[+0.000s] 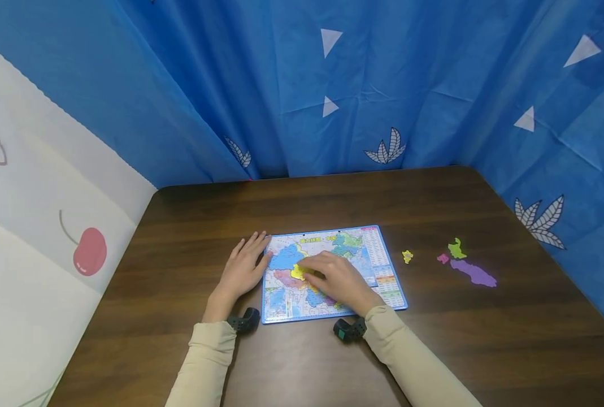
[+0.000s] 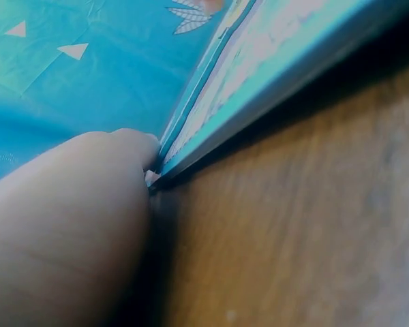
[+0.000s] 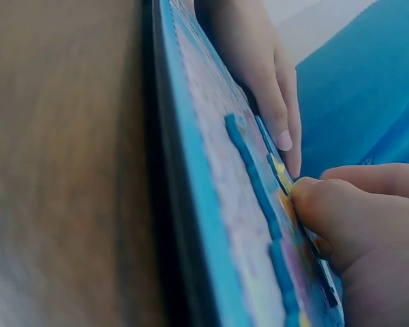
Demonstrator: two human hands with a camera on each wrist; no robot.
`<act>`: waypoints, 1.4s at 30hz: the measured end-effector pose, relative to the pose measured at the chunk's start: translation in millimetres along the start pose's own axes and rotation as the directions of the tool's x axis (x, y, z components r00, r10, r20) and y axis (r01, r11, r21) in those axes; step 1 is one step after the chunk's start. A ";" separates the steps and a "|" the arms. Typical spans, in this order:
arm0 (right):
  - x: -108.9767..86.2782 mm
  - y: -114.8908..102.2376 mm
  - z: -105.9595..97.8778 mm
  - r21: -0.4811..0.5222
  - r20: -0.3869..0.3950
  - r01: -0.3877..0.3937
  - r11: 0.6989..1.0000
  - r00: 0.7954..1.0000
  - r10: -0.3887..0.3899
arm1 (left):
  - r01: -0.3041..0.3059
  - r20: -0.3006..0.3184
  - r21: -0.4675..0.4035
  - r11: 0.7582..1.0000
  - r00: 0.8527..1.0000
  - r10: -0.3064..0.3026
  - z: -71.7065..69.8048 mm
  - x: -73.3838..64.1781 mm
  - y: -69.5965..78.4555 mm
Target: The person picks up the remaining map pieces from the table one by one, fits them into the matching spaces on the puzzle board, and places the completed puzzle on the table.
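A map puzzle board (image 1: 281,314) with a blue rim lies on the table, its coloured map pieces raised above the printed surface. My left hand (image 1: 243,265) rests at the board's left edge, fingers stretched out and the thumb touching the rim. Over the middle of the map, my right hand (image 1: 334,277) pinches a yellow map piece (image 1: 297,272) between thumb and fingertips. That piece lies between a large blue piece (image 1: 285,258) and a pink piece (image 1: 287,277). In the right wrist view, the thumb (image 3: 313,197) presses close to the yellow patch, and part of the piece is hidden.
To the right of the board lie loose pieces: a small yellow one (image 1: 407,256), a pink one (image 1: 442,258), a green one (image 1: 456,249) and a long purple one (image 1: 473,272). A blue curtain (image 1: 291,85) hangs behind the brown wooden table (image 1: 129,316).
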State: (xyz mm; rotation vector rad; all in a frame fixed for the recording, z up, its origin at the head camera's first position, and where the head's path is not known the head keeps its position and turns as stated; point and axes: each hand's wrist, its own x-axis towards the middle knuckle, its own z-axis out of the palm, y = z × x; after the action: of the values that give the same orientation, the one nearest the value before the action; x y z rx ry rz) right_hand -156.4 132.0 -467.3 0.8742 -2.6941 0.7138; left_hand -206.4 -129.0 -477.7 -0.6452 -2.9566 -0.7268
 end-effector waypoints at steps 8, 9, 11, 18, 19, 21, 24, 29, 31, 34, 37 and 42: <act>-4.6 4.5 -0.6 -0.011 -0.026 0.034 0.999 0.999 -0.034 | 0.003 -0.014 0.001 1.000 1.000 -0.003 1.1 0.5 0.8; -5.7 5.2 -0.5 -0.012 -0.025 0.035 0.999 0.999 -0.035 | 0.003 -0.014 0.000 1.000 1.000 -0.003 1.2 0.5 0.8; -8.1 6.2 -0.3 -0.007 -0.024 0.039 0.999 0.999 -0.039 | 0.003 -0.014 0.000 1.000 1.000 -0.003 1.1 0.6 0.6; -13.2 7.5 0.3 0.023 -0.026 0.058 0.998 0.998 -0.057 | 0.003 -0.018 -0.003 1.000 1.000 -0.003 2.3 1.2 -0.9; -13.8 7.7 0.2 0.027 -0.035 0.057 0.998 0.998 -0.056 | 0.002 -0.018 -0.005 1.000 1.000 -0.002 2.9 1.3 -1.3; -14.9 8.5 0.2 0.037 -0.057 0.049 0.998 0.997 -0.047 | 0.005 -0.018 -0.008 1.000 1.000 -0.005 3.9 1.7 -1.7; -16.3 9.6 -1.4 0.048 -0.086 0.025 0.999 0.996 -0.021 | 0.009 -0.013 -0.010 1.000 1.000 -0.009 4.0 2.3 -2.0; -16.8 12.3 -7.2 0.074 -0.113 -0.036 0.997 0.993 0.044 | 0.009 -0.010 -0.014 1.000 1.000 -0.009 2.6 3.9 -1.4; -16.9 13.9 -10.1 0.094 -0.125 -0.068 0.993 0.989 0.079 | 0.010 -0.010 -0.022 1.000 1.000 -0.010 1.6 4.5 -0.7; -17.1 17.3 -14.5 0.127 -0.139 -0.109 0.986 0.982 0.127 | 0.009 -0.012 -0.028 1.000 1.000 -0.009 1.1 5.3 -0.8; -18.3 21.7 -18.5 0.139 -0.161 -0.119 0.983 0.977 0.141 | 0.009 -0.009 -0.026 1.000 1.000 -0.009 0.7 5.0 -1.4; -21.8 29.8 -25.4 0.143 -0.227 -0.086 0.986 0.967 0.117 | 0.003 -0.006 -0.026 1.000 1.000 -0.003 1.0 3.5 -2.1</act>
State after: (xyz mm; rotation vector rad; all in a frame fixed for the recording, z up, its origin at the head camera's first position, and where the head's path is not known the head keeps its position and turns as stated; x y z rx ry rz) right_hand -155.4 176.8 -464.4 0.6364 -2.5168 0.9627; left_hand -210.4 -128.8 -479.1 -0.6393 -2.9483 -0.7668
